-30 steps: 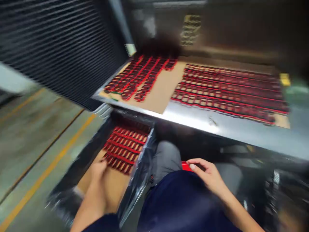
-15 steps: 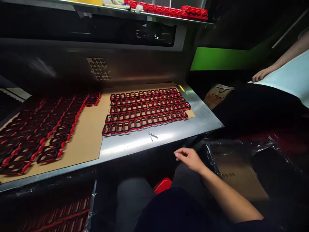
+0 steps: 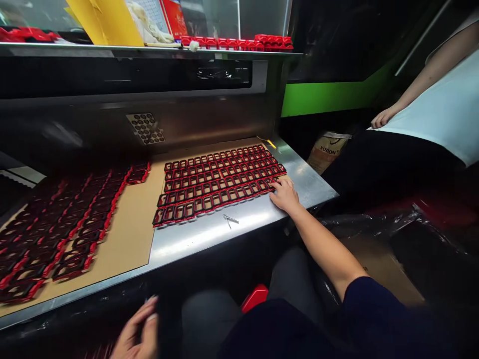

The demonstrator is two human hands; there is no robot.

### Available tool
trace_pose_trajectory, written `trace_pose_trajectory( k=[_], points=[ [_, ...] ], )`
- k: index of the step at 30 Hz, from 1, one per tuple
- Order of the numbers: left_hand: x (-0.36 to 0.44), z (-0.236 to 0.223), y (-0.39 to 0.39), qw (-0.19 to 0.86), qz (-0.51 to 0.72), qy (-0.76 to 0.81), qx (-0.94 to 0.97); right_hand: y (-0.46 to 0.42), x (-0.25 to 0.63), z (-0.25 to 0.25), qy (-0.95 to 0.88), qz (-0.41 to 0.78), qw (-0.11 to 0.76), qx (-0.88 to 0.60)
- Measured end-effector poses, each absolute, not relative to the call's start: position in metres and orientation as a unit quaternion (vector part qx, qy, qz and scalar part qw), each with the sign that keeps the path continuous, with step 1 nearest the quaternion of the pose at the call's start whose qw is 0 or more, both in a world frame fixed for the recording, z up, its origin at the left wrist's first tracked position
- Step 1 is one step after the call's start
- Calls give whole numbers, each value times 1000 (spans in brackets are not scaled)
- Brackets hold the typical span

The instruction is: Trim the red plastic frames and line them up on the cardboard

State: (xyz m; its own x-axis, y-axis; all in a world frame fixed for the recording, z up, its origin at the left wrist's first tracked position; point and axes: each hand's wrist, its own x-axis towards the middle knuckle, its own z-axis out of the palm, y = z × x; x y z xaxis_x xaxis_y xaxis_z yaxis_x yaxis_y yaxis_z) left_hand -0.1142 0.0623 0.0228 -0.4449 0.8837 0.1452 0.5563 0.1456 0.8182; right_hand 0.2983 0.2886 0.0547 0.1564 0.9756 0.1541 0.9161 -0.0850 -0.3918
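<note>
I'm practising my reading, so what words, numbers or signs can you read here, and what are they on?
"KOTION", on the bag, though its first letter is not quite clear.
Too blurred or small to read: the marks on the red packet and on the cardboard at the lower right.
I can read no numbers.

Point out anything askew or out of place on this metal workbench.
The small silver hand tool lies loose near the bench's front edge, outside the rows. The red-and-black rectangular frames on the left look more ragged than the right-hand ones. No spill or damage is visible, though the left side is blurred.
</note>
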Motion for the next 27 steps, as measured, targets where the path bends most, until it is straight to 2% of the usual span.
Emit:
trace_pose_trajectory(
  k=[2,6,9,11,15,20,22,25,27],
  points=[
    [-87,8,70,265,453,696,491,288,301,62,-643,70,173,-742],
    [-20,-3,71,491,466,585,447,233,295,83,-654,54,132,-743],
    [28,3,70,647,480,508,305,157,262,85,-707,69,110,-695],
    [52,12,73,714,466,478,209,109,231,76,-774,100,116,-614],
    [70,28,85,745,457,472,118,56,189,55,-817,112,182,-536],
    [50,40,83,737,468,483,74,48,193,49,-814,149,321,-461],
    [40,45,74,752,455,472,67,52,198,50,-778,252,360,-448],
    [31,53,60,807,410,417,78,57,201,52,-700,453,356,-423],
    [28,55,54,827,389,397,85,59,199,51,-668,523,350,-396]
  ],
)
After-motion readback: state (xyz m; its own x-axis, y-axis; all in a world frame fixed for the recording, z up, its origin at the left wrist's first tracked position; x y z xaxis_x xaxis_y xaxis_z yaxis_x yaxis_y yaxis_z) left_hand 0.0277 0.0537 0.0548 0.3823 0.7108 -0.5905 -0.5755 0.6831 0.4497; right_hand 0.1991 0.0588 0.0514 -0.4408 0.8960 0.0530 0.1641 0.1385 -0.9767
